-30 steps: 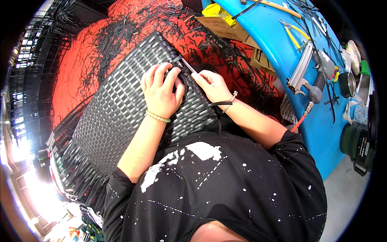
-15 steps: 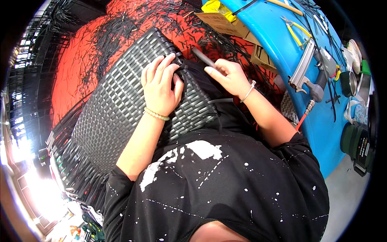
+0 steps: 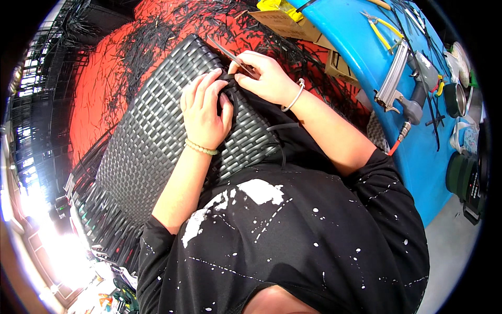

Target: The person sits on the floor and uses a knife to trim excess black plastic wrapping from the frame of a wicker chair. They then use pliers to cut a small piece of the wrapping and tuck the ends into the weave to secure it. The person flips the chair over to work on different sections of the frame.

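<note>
A black panel woven from flat plastic strips [image 3: 151, 125] lies slanting in front of me, against my lap. My left hand [image 3: 204, 110] rests on it, fingers bent over its right edge and thumb apart, gripping there. Close to those fingertips, my right hand [image 3: 264, 78] is closed on a narrow dark grey strip [image 3: 224, 51], which points up and left past the panel's top corner. Whether this is a weaving strip or a tool blade I cannot tell. A loose black strip end [image 3: 282, 126] sticks out from the panel's lower right edge.
Black strip offcuts [image 3: 151, 39] litter the red floor covering [image 3: 97, 99]. At right, a blue table [image 3: 361, 47] bears yellow-handled pliers [image 3: 384, 34] and an air tool [image 3: 402, 86] with a red hose. Cardboard boxes [image 3: 285, 27] stand beside it. Unwoven strip ends [image 3: 117, 230] fringe the panel's lower left.
My right hand has moved left and up, bringing the grey strip to the panel's edge beside my left fingers. My left hand has stayed nearly in place.
</note>
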A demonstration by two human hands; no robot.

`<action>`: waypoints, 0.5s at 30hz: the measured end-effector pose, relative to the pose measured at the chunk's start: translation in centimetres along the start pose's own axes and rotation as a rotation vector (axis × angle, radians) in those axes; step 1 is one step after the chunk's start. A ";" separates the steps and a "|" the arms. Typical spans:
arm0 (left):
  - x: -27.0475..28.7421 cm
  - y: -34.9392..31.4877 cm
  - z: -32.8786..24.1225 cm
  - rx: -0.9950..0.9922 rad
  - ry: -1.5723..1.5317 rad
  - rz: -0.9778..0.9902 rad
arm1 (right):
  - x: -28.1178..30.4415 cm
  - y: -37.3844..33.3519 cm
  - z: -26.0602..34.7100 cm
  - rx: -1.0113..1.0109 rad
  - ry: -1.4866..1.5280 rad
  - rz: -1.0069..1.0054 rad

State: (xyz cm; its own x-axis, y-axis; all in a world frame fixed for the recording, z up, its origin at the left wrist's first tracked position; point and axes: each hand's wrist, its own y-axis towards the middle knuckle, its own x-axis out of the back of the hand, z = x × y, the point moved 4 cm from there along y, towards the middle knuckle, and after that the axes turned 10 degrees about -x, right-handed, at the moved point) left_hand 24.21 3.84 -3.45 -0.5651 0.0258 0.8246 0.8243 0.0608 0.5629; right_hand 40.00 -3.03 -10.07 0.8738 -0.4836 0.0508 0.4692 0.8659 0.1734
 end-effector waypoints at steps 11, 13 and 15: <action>0.1 -0.3 0.1 0.034 0.035 0.002 | 0.9 -0.4 2.3 0.123 -0.155 0.112; 0.0 -0.3 0.1 0.044 0.031 0.001 | 1.1 -1.1 2.3 -0.002 -0.206 0.072; 0.2 -0.5 -0.2 0.049 -0.015 0.016 | 1.8 -1.8 3.1 0.005 -0.358 -0.033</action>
State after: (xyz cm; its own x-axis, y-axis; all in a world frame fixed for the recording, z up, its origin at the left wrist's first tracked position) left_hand 23.68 3.63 -3.62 -0.5529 0.0417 0.8322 0.8305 0.1092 0.5463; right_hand 40.27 -5.87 -7.21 0.7579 -0.5259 0.3861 0.4949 0.8490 0.1850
